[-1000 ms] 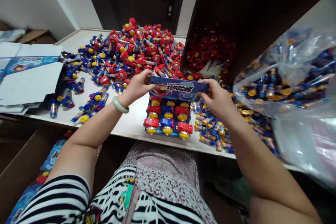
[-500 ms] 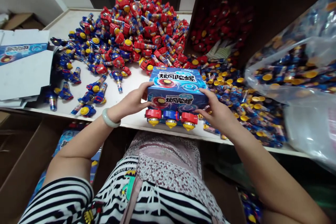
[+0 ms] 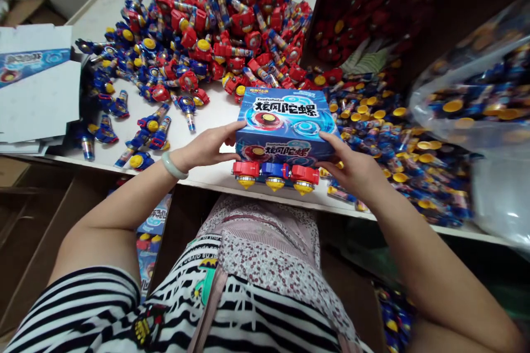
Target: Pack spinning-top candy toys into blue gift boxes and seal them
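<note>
A blue printed cardboard box [image 3: 290,116] sits near the front edge of the table, its top closed. From its lower front stick out three spinning-top toys [image 3: 275,175], red, blue and red, with yellow tips. My left hand [image 3: 213,146] grips the box's left side, thumb low and fingers toward the top edge. On the right side my right hand [image 3: 351,165] holds the box the same way, with a finger over the top front corner. A pale green bangle circles my left wrist.
Behind the box rises a heap of red and blue spinning-top toys [image 3: 232,27]. Blue toy tubes with yellow caps [image 3: 385,138] spread on the right, beside a clear plastic bag [image 3: 497,187]. Flat box sheets [image 3: 37,105] are stacked on the left. Printed boxes [image 3: 149,253] lie below the table.
The view has tilted down and shifted slightly. Both hands keep their hold on the box, which stays at nearly the same spot by the table edge.
</note>
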A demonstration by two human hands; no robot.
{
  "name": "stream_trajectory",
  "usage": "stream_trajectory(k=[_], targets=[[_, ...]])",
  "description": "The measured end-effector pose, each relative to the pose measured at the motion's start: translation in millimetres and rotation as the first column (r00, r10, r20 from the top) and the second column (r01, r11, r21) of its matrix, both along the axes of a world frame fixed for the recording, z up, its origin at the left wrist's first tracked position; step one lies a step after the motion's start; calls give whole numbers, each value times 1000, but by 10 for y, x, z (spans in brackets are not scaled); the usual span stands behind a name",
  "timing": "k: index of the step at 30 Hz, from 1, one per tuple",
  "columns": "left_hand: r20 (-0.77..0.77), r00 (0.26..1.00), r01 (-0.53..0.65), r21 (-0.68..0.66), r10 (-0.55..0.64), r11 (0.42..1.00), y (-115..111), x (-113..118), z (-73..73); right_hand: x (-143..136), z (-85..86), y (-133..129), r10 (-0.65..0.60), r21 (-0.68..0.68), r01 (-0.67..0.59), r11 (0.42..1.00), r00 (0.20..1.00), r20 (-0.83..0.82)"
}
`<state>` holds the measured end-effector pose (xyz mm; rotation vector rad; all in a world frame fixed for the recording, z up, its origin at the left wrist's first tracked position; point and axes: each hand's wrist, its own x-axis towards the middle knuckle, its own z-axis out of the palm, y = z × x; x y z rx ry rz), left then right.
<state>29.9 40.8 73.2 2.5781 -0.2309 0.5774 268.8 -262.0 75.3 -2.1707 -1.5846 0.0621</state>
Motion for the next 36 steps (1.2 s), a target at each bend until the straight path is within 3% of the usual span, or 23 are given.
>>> stream_trajectory(k=[3, 8, 16, 19, 22, 26, 29, 32, 36], targets=[[48, 999, -22, 69, 19, 997, 12, 19, 6, 24, -43, 12, -31, 60, 28, 998, 998, 54], [46, 999, 13, 116, -19, 993, 7, 53, 19, 49, -110, 36, 17, 82, -31, 996, 986, 165], [143, 990, -62, 296, 19, 953, 77, 166, 93, 104, -205, 62, -20, 137, -5, 991, 983, 181], [99, 995, -51, 287, 24, 957, 90, 142, -42, 83, -399, 55, -20, 95, 6, 995, 989, 144], [68, 998, -23, 255, 6, 967, 75, 104, -278, 76, -575, 40, 5, 51, -10, 999, 996, 92], [199, 979, -86, 230, 40, 969, 23, 84, -579, 126, -540, -4, 37, -4, -36, 999, 992, 120], [205, 973, -133, 130, 104, 983, 6, 86, -685, 107, -511, -22, 40, 19, -42, 999, 992, 116], [101, 984, -158, 118, 147, 980, 20, 70, -644, 26, -597, 8, 5, 68, -7, 998, 1000, 23], [-28, 997, -75, 82, 77, 994, 23, -45, -404, 4, -586, -20, 33, 62, -28, 998, 996, -81]])
